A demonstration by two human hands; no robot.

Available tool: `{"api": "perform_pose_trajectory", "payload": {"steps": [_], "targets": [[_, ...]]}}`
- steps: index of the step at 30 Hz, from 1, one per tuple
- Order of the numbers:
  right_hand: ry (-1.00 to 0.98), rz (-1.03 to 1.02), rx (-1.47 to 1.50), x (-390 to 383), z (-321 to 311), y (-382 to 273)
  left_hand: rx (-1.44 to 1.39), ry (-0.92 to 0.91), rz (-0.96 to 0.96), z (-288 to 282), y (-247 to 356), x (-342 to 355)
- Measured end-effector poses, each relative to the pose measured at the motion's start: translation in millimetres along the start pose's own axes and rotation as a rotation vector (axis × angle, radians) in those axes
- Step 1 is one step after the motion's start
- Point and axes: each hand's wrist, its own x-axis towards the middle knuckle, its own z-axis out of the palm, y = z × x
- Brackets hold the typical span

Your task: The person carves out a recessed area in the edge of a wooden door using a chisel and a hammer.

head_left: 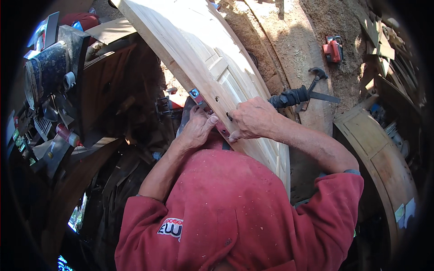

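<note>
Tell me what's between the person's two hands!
Between the left hand and the right hand is part of the wooden door, with a reddish strip along its edge. The head view shows it.

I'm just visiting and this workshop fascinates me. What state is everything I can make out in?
Wooden door: partly sunlit, with lock holes in its face.
Left hand: at the door's edge, fingers bent.
Right hand: on the door's face, fingers curled.
Hammer: lying down, unheld.
Red power tool: set down among shavings; on or off unclear.
Red shirt: flecked with pale bits.
</note>
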Motion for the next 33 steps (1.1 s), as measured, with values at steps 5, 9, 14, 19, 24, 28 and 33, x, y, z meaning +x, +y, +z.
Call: {"api": "perform_pose_trajectory", "payload": {"steps": [5, 9, 14, 19, 24, 28, 33], "targets": [[0.042, -0.007, 0.011, -1, 4, 3, -0.065, 0.052, -0.013, 5, -4, 5], [0.077, -0.041, -0.022, -3, 4, 7, -0.151, 0.06, -0.074, 2, 5, 7], [0.035, -0.01, -0.003, -6, 1, 3, -0.251, 0.081, -0.138, 8, -8, 8], [0.111, -0.054, 0.1, -8, 15, 16, -0.383, 0.044, -0.189, 12, -22, 8], [-0.077, -0.036, -0.021, 0, 0, 4, -0.442, 0.056, -0.198, 11, -23, 3], [-0.09, -0.039, -0.004, 3, 3, 5, -0.43, 0.034, -0.229, 6, -16, 2], [0.005, -0.08, 0.016, 0, 11, 14, -0.233, 0.051, -0.192, -6, -2, -4]]}}
